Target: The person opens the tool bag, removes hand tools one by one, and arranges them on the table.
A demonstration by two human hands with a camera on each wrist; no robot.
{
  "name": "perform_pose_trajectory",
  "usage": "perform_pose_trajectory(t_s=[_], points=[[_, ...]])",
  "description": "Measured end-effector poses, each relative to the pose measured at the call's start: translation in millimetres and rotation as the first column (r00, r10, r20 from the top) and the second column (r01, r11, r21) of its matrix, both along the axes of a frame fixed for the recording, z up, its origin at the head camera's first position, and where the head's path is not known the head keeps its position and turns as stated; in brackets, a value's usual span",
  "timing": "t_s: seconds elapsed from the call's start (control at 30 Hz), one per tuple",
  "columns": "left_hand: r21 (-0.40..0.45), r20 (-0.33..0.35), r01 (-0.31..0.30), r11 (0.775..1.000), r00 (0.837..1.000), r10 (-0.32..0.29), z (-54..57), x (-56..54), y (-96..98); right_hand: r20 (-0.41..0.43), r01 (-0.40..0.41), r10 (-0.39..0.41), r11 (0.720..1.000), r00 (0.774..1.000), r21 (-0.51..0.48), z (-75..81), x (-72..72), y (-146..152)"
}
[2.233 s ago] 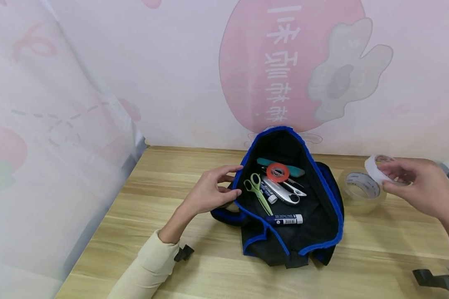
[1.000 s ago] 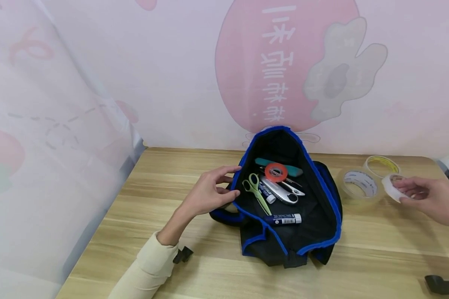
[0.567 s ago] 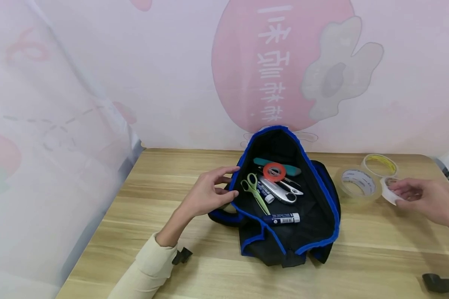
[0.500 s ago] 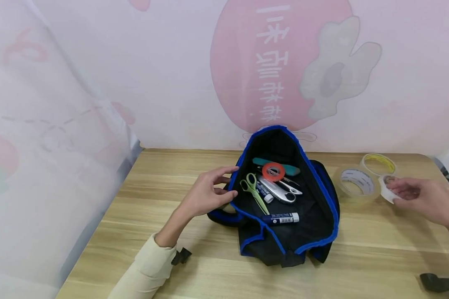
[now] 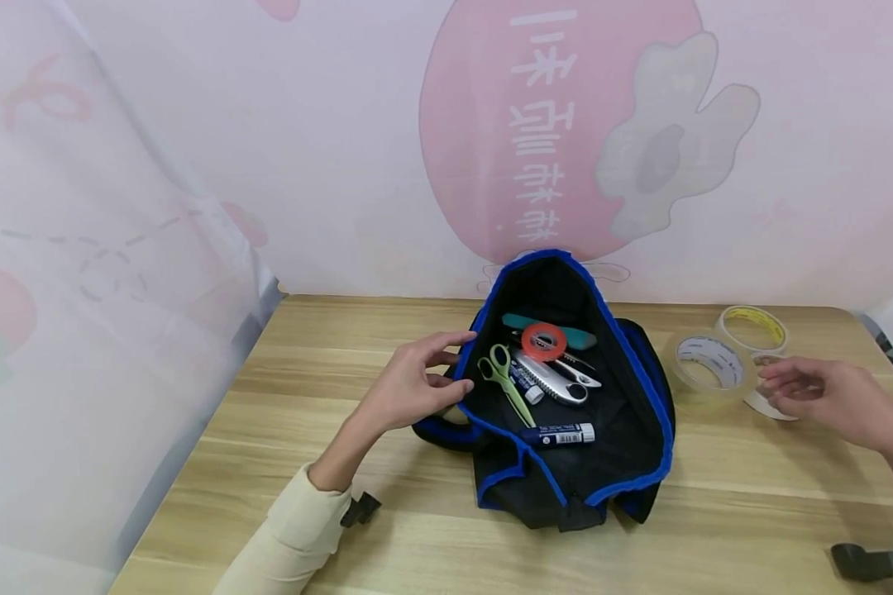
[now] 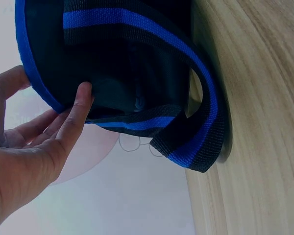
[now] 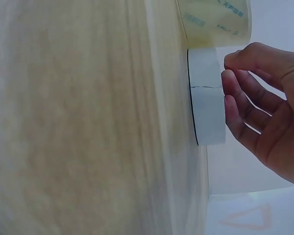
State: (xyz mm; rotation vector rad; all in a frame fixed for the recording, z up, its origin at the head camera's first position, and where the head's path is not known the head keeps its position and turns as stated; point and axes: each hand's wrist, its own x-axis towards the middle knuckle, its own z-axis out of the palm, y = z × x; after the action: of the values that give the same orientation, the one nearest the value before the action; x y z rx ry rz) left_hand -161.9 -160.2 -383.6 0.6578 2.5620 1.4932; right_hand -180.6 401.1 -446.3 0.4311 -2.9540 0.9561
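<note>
In the head view a black tool bag with blue edging lies with its mouth spread. My left hand pinches its left rim, thumb and fingers at the blue trim. Inside are green scissors, a silver utility knife, a red tape roll, a teal tool and glue sticks, one of them dark blue. My right hand hovers at a white tape roll on the table, loosely curled fingertips right at its upper edge.
Beside the white roll stand a wide clear tape roll and a roll with a yellow core. The wooden table ends at a printed backdrop. A striped strap loops from the bag's left side.
My right hand has carried the white tape roll down and right from above the other rolls, set it on the table and let go. My left hand keeps its place on the bag.
</note>
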Motion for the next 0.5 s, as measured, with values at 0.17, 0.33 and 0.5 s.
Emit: perform_pose_trajectory(t_s=[0.17, 0.33, 0.5], points=[[0.001, 0.000, 0.008, 1.000, 1.000, -0.008, 0.4, -0.2, 0.0, -0.047, -0.004, 0.003, 1.000, 0.999, -0.018, 3.3, 1.5, -1], [0.008, 0.005, 0.006, 1.000, 1.000, -0.006, 0.9, -0.1, -0.4, -0.054, -0.009, 0.007, 1.000, 0.999, -0.025, 10.7, 0.7, -6], [0.012, 0.004, 0.004, 1.000, 1.000, -0.004, 0.7, -0.5, -0.6, -0.052, -0.025, 0.024, 0.999, 0.998, -0.026, 20.5, -1.4, -14]])
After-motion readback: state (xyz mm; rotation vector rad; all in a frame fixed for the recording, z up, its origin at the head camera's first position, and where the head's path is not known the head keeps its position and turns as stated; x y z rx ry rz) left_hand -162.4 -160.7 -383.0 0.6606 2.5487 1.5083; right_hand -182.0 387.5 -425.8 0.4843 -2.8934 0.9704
